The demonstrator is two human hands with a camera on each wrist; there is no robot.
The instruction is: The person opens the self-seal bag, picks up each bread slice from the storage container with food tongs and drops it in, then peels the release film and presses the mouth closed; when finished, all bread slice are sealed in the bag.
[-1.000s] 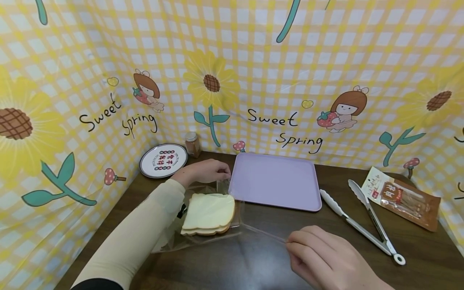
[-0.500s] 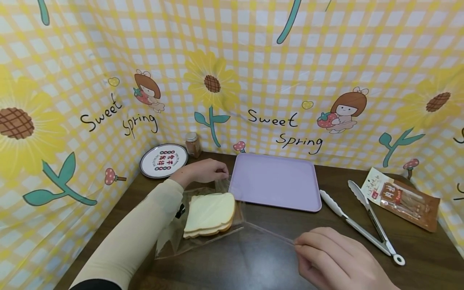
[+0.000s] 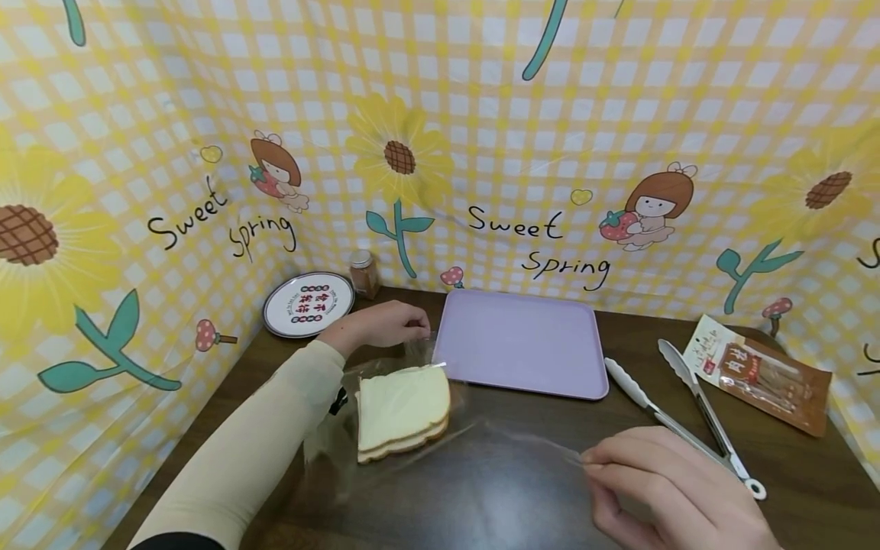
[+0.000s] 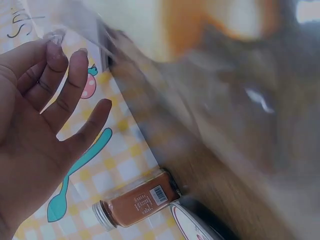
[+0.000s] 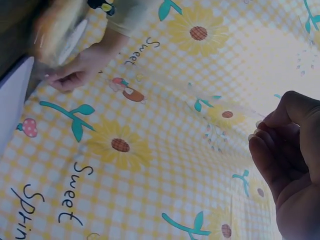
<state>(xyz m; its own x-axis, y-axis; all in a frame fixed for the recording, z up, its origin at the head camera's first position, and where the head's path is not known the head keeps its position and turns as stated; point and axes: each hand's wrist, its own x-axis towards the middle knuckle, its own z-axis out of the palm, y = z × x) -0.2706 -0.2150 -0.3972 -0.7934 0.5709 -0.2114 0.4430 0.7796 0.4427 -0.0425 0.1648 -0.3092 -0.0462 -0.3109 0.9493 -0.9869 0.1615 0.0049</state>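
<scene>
A short stack of white bread slices (image 3: 402, 409) with brown crust lies in a clear plastic bag (image 3: 326, 462) on the dark wooden table. Beyond the bread, my left hand (image 3: 386, 324) pinches the bag's far edge; in the left wrist view its thumb and index finger (image 4: 56, 62) meet on the plastic while the other fingers stay loosely spread. My right hand (image 3: 670, 481), at the front right, pinches another edge between thumb and fingertips. A thin strand of plastic stretches from there toward the bread. Its transparency makes the bag's full outline hard to tell.
A lilac tray (image 3: 519, 344) lies right behind the bread. White-tipped tongs (image 3: 701, 405) rest open on the right, beside a brown food packet (image 3: 763, 374). A printed plate (image 3: 309, 305) and spice jar (image 3: 363, 273) stand back left. Patterned cloth (image 3: 495, 153) encloses the table.
My right hand has moved to the right, drawing the plastic along. The bread stack has shifted slightly right and turned a little. My left hand has moved only slightly left.
</scene>
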